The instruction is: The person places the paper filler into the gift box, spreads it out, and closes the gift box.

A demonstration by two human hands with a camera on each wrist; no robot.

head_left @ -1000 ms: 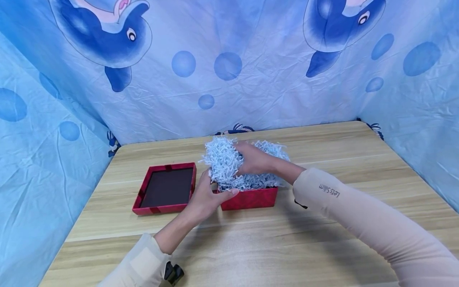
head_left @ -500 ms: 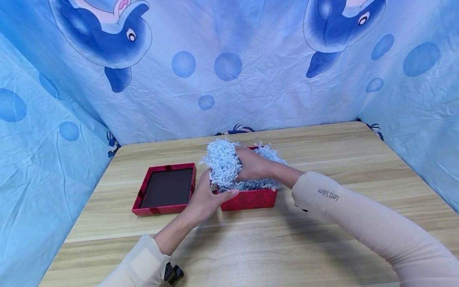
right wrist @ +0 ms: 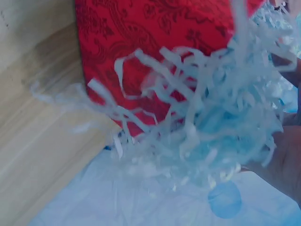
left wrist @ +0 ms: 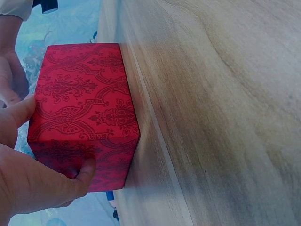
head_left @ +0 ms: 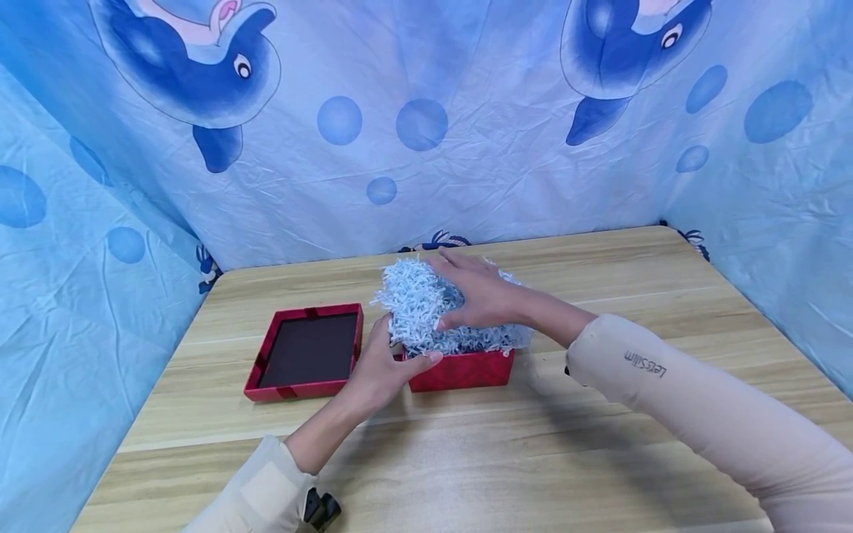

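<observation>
A red patterned box (head_left: 461, 370) stands on the table, heaped with pale blue shredded paper (head_left: 415, 300) that rises high at its left end and spills over the right end. My left hand (head_left: 380, 374) grips the box's left front corner; in the left wrist view its thumb and a finger (left wrist: 87, 174) lie on two faces of the patterned wall. Over the heap, my right hand (head_left: 483, 292) has its fingers spread and its thumb apart, close against the paper. Loose strands (right wrist: 188, 117) hang over the box wall in the right wrist view.
A red box lid (head_left: 303, 389) with a dark inside lies upturned to the left of the box. The wooden table (head_left: 466, 459) ends at a blue curtain (head_left: 293, 200) printed with dolphins, which also rises along both sides.
My right hand has drawn out of the shredded paper a little, up and to the right, and its fingers have spread. The left hand keeps its hold on the box.
</observation>
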